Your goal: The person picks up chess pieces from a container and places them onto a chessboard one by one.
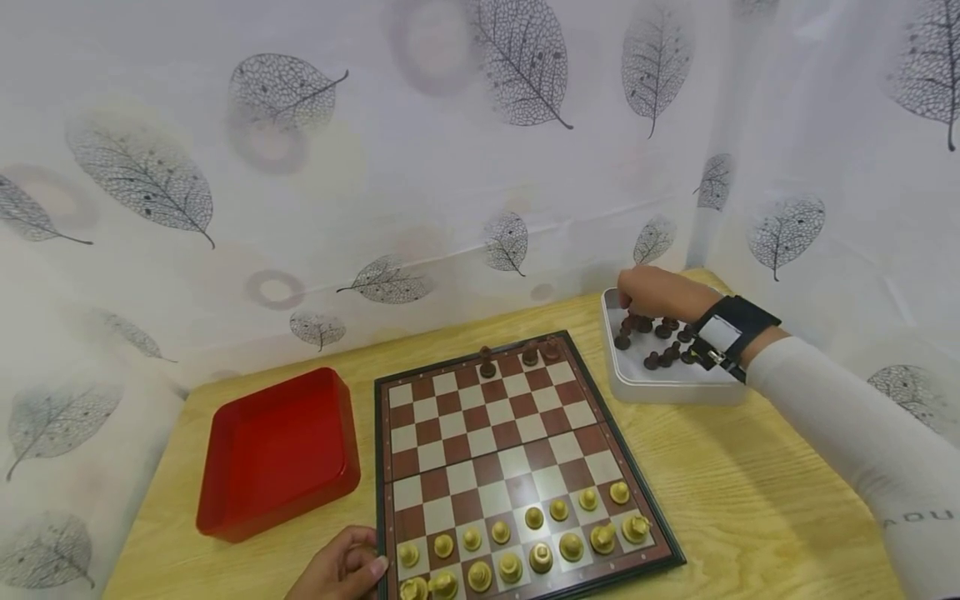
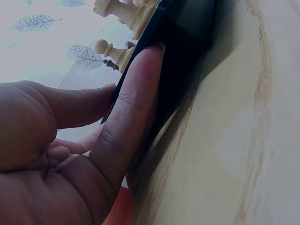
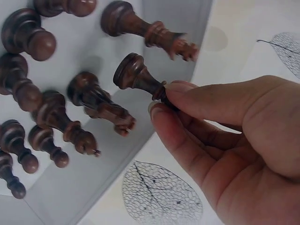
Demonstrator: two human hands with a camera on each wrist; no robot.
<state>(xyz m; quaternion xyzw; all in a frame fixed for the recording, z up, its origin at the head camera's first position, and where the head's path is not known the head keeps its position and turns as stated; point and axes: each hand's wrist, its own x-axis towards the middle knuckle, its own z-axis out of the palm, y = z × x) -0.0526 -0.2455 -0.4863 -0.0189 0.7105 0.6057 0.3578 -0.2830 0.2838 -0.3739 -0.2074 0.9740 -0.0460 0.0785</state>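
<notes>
My left hand (image 1: 341, 568) grips the near left edge of a brown-and-white chessboard (image 1: 480, 442). In the left wrist view, the thumb lies on the rim and a finger is against its underside. Two rows of light chess pieces (image 1: 541, 557) stand along the board's near side; three dark pieces, including one dark piece (image 1: 487, 367), stand at its far right. Over a white box (image 1: 678, 393), my right hand (image 1: 663, 292) pinches a dark brown chess piece (image 3: 140, 79) between thumb and fingers. Its head is hidden by the fingertips. Several dark pieces, among them a knight (image 3: 101, 105), are in that box.
An open red box (image 1: 277, 450) sits on the wooden table (image 1: 757, 483) left of the board. Behind the table and at both sides hangs a white cloth (image 1: 420, 192) with a leaf print. The white box is right of the board, close to the cloth.
</notes>
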